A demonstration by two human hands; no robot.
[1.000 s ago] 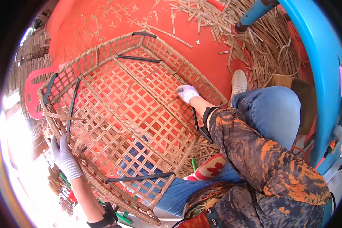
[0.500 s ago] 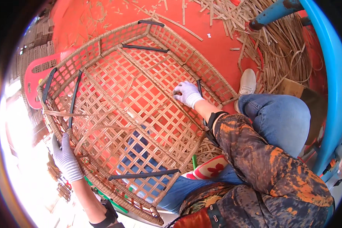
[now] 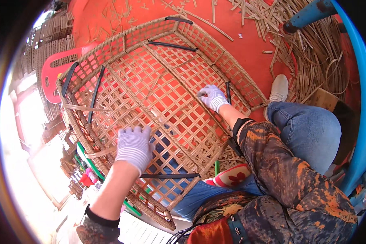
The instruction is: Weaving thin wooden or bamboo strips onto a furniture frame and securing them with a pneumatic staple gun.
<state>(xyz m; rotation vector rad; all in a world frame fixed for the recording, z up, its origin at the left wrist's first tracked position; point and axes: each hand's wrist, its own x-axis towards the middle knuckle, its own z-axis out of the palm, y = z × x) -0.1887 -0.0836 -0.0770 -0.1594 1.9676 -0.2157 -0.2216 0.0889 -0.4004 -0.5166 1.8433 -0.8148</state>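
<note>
Reaching over a woven basket [image 3: 228, 57]
Left hand [image 3: 134, 148] back-up, right hand [image 3: 212, 97] curled, angled inward; I can't tell whether either grips.

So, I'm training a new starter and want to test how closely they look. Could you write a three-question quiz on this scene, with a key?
1. True or false: the left hand and the right hand both wear gloves.

2. Where in the picture is the largest heap of loose strips?
A) Lower left
B) Upper right
C) Under the left hand

3. Fill in the blank: the flat bands across the corners of the openwork woven basket are ____ in colour.

Key:
1. True
2. B
3. black
</note>
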